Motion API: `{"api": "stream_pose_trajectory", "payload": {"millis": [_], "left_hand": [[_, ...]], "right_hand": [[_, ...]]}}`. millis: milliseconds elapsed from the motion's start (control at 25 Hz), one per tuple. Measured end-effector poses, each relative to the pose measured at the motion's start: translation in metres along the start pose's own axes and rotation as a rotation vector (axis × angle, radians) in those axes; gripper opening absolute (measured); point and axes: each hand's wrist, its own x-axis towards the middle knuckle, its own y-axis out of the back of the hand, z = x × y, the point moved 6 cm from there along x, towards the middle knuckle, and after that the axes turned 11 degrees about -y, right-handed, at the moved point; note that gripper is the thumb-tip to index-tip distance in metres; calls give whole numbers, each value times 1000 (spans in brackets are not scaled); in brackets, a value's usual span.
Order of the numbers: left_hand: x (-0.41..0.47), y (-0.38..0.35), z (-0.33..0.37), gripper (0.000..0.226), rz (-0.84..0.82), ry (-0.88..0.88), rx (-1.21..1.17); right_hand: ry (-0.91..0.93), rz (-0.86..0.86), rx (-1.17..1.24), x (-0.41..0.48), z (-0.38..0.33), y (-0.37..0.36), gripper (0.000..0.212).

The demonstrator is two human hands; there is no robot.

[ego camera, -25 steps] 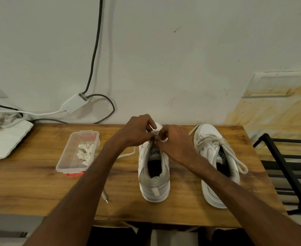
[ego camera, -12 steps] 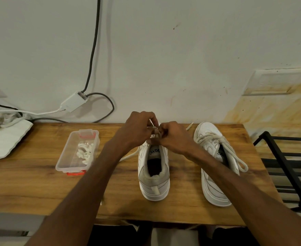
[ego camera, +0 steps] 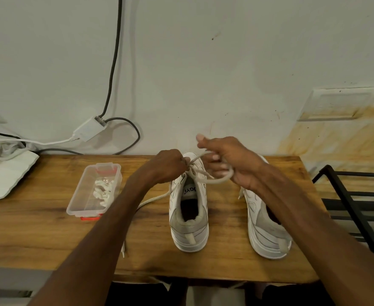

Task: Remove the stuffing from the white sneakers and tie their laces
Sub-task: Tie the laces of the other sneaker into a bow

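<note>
Laces (ego camera: 220, 181) on the centre sneaker (ego camera: 189, 219) are mid-knot. That shoe stands on the wooden bench (ego camera: 38, 228) with its heel toward the person and its toe to the wall, so both hands can reach over the tongue. The left hand (ego camera: 168, 166) has its grip closed tight, pinching the lace just above the eyelets, likely to pin the crossing so it cannot slacken. The right hand (ego camera: 232, 164) is raised beside it, fingers curled with the lace wound round them, a hold that looks meant to shape the bow's loop. A free lace end (ego camera: 153, 199) trails left across the bench. The shoe's opening is dark, with no stuffing visible. The second sneaker (ego camera: 267, 230) sits just to the right, partly behind the right forearm, and its laces are hidden. A clear plastic box (ego camera: 83, 208) holding crumpled white pieces, probably removed stuffing, sits to the left, apart from the work.
</note>
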Motion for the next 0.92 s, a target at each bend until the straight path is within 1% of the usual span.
{"api": "stream_pose_trajectory", "payload": {"millis": [40, 80, 120, 160, 200, 240, 280, 320, 400, 440, 480, 560, 600, 640, 720, 800, 840, 920], "left_hand": [[-1, 0, 0, 38, 0, 5, 16], [-2, 1, 0, 38, 0, 9, 23], [-2, 1, 1, 38, -7, 14, 24], [-3, 1, 2, 38, -23, 17, 26], [-3, 0, 2, 38, -39, 25, 26], [-3, -1, 2, 39, -42, 39, 7], [-3, -2, 1, 39, -37, 57, -36], [-3, -2, -1, 39, -29, 74, -90], [-3, -4, -1, 38, -33, 99, -175], [-2, -5, -1, 37, -32, 106, -199], [-2, -5, 0, 38, -31, 102, -211], [0, -5, 1, 39, -28, 81, -220], [-1, -4, 0, 38, -26, 63, -225], [-2, -2, -2, 36, -21, 32, -227], [-5, 3, -9, 25, -3, -42, -240], [-11, 9, -20, 13, 1, -61, -229], [-14, 11, -26, 9, -5, -38, -203], [-16, 11, -36, 9, -26, 49, -192]], "right_hand": [[59, 128, -129, -3, -9, 11, 39], [173, 364, -396, -7, -22, 27, 48], [298, 663, -714, -14, -35, 40, 53], [392, 929, -977, -24, -45, 46, 58], [436, 1091, -1152, -29, -50, 47, 63], [472, 1150, -1273, -30, -50, 46, 66], [517, 1095, -1339, -25, -45, 41, 65], [528, 940, -1350, -16, -36, 33, 62], [439, 494, -1151, 3, -9, 14, 56], [402, 340, -1079, 11, 5, 3, 49], [400, 286, -1083, 16, 14, -4, 36], [472, 329, -1124, 20, 15, -10, 15], [465, 327, -1120, 21, 13, -9, 10], [422, 285, -1109, 20, 12, -7, 7], [274, 201, -1157, 20, 15, 1, 8], [160, 210, -1279, 22, 19, 15, 10], [109, 211, -1296, 23, 20, 22, 11], [3, 159, -1256, 24, 19, 30, 16]]}}
